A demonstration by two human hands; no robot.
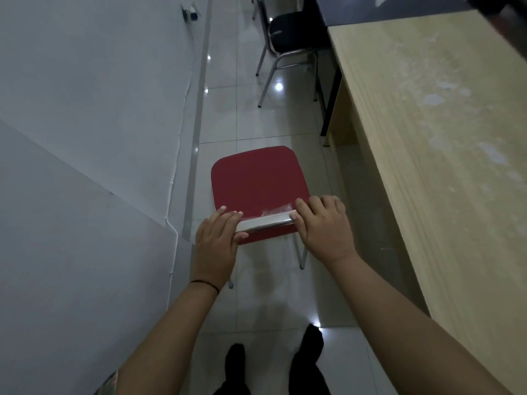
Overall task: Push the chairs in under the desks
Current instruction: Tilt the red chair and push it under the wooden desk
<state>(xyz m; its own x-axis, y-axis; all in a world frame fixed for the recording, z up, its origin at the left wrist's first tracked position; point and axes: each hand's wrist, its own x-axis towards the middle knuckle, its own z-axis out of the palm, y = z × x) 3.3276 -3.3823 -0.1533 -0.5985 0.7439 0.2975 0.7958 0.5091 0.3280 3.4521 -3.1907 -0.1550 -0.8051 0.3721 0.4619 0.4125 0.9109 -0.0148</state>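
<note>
A narrow tiled aisle runs between a grey wall and the pale worktop at frame right. Centre frame, the red chair stands clear of it; the left hand and right hand grip its backrest top, probably to steer it under.

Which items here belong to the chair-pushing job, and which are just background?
Job: red chair, gripped at its backrest top by left hand and right hand; wooden desk; black chair; dark desk.
Background: wall, floor cable trunking.
</note>
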